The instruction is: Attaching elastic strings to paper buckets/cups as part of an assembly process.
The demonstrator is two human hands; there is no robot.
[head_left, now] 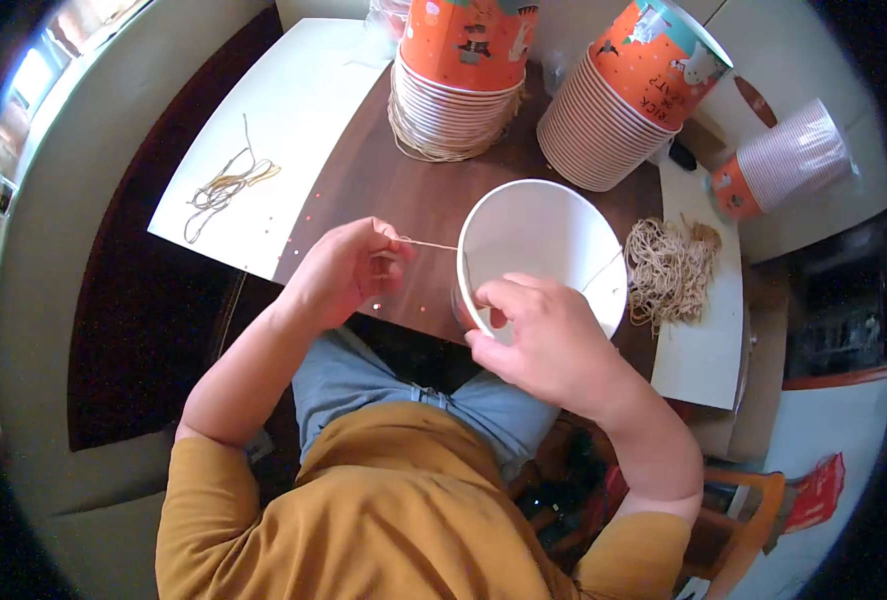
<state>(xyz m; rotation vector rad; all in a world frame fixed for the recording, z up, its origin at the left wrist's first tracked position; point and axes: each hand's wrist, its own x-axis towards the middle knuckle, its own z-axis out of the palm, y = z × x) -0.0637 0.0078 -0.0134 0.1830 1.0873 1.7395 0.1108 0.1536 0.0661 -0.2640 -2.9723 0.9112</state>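
Observation:
A white paper bucket [549,225] is tipped so that its mouth faces me at the table's near edge. My left hand [349,265] is closed in a pinch on a thin beige cord [430,243], drawn taut leftward from the bucket's left side. Another stretch of cord runs inside the bucket, near its right wall. My right hand [549,340] grips the near rim, thumb outside and fingers curled into the mouth. Its fingertips are partly hidden, so I cannot tell if they also touch cord.
Behind stand two tall stacks of orange-printed paper buckets [464,45] [609,120]; cord loops surround the left stack. A third stack [794,160] lies tilted at right. A tangled cord bundle [672,270] sits right of the bucket, loose cords [229,188] at left on the table [349,180].

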